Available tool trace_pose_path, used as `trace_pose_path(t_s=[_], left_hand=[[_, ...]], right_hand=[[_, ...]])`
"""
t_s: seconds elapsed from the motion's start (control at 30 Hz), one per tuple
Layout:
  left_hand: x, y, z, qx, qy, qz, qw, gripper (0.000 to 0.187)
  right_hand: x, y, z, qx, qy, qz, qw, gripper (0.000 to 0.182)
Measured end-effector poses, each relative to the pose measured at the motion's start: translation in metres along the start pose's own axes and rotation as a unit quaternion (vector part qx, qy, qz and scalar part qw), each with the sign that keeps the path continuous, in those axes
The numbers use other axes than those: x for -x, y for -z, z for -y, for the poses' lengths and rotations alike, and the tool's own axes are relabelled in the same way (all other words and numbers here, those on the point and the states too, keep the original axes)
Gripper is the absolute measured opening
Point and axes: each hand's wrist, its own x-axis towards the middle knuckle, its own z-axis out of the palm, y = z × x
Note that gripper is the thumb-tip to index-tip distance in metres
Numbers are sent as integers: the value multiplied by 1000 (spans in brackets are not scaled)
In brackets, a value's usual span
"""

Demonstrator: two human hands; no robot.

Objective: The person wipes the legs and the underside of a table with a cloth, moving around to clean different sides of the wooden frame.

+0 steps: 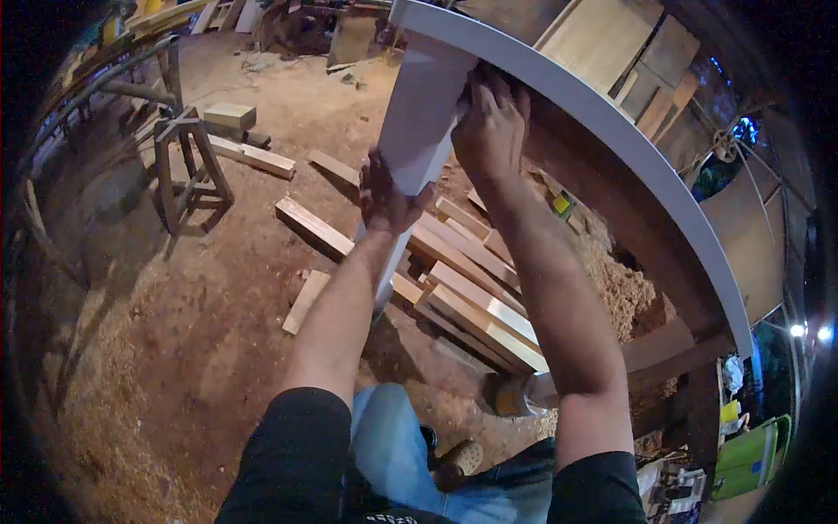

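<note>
A wide pale board [423, 105] runs away from me, its far end against the underside of a long pale-edged plank [611, 100] that looks bowed in this lens. My left hand [390, 199] is wrapped around the near part of the board, thumb on its right edge. Farther up, my right hand [494, 122] sits at the corner where board and plank meet. Its fingers are curled against the board's right edge, and whatever they hold is hidden.
Several sawn timbers [480, 306] lie on the dirt floor below my arms. A wooden trestle [190, 170] stands at left, near a wood block [230, 115]. Wood shavings [624, 293] heap under the plank. A green chair [749, 463] is at lower right.
</note>
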Motion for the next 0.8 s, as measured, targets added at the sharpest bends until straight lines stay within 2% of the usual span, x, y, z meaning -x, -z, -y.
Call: trace_pose_path(t_s=[0.13, 0.17, 0.23, 0.33, 0.37, 0.4, 0.47, 0.5, 0.6, 0.63, 0.8], left_hand=[[-1, -7, 4, 13, 18, 13, 1000, 120], [-1, -8, 4, -1, 15, 6, 1000, 120], [0, -3, 1, 7, 37, 18, 999, 121], [-1, 6, -8, 52, 85, 55, 994, 123], [-1, 8, -10, 53, 85, 51, 994, 124], [-1, 8, -11, 55, 86, 48, 994, 125], [3, -10, 4, 29, 32, -3, 999, 127], [2, -8, 3, 15, 5, -30, 999, 127], [1, -2, -2, 33, 62, 36, 997, 129], [2, -4, 0, 28, 63, 30, 997, 129], [0, 9, -12, 62, 101, 72, 990, 128]], right_hand=[[0, 0, 12, -24, -45, -29, 998, 24], [0, 1, 16, -109, -148, -15, 983, 24], [-14, 17, 40, -275, -346, 16, 897, 25], [-7, 8, 44, -359, -345, -11, 867, 26], [0, 14, 44, -278, -328, 40, 902, 22], [6, 15, 46, -248, -306, 38, 918, 22], [23, 10, 47, -186, -262, 34, 946, 23], [18, 10, 48, -236, -301, 33, 923, 24], [-8, 11, 38, -318, -377, 26, 870, 23], [-15, 3, 35, -346, -392, 14, 852, 23], [14, 4, 46, -392, -390, 13, 833, 26]])
